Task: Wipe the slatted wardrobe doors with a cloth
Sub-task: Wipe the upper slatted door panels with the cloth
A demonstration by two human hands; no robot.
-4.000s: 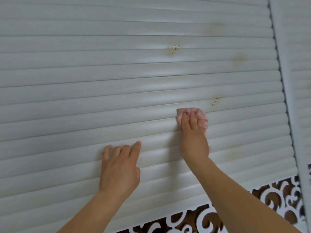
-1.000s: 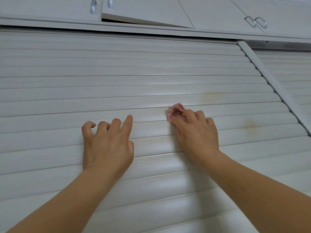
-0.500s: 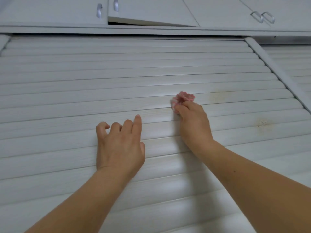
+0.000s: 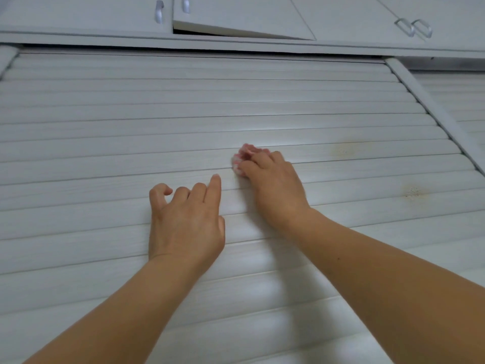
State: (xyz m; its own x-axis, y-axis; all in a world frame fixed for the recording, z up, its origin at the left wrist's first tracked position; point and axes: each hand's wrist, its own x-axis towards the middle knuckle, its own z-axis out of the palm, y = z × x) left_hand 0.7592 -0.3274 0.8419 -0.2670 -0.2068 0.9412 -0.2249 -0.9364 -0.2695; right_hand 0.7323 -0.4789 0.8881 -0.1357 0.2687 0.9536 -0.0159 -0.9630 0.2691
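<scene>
1. Two bare forearms enter from the bottom edge and reach up to the slatted wardrobe door (image 4: 105,132), white with horizontal slats.
2. Left hand (image 4: 185,222): rests against the door, below and left of the cloth. Index finger straight along a slat; the other fingers loosely curled. It holds nothing.
3. Right hand (image 4: 275,190): fingers curled round a bunched pink cloth (image 4: 242,157), clamped on it and pressing it to the door. Only the cloth's upper-left part shows past the fingertips.
4. Cloth location: about mid-height on the visible part of the door, slightly right of centre, touching the slats.
5. Yellowish stain (image 4: 343,149) on the door, right of the cloth, about level with it.
6. Brown speckled stain (image 4: 412,191) farther right of the cloth, slightly lower.
7. Door frame bar (image 4: 430,111) slants down along the door's right edge; a second slatted door (image 4: 462,101) lies beyond it.
8. Upper cupboard doors (image 4: 236,11) above the wardrobe door, with metal handles (image 4: 158,11); one stands slightly ajar.
</scene>
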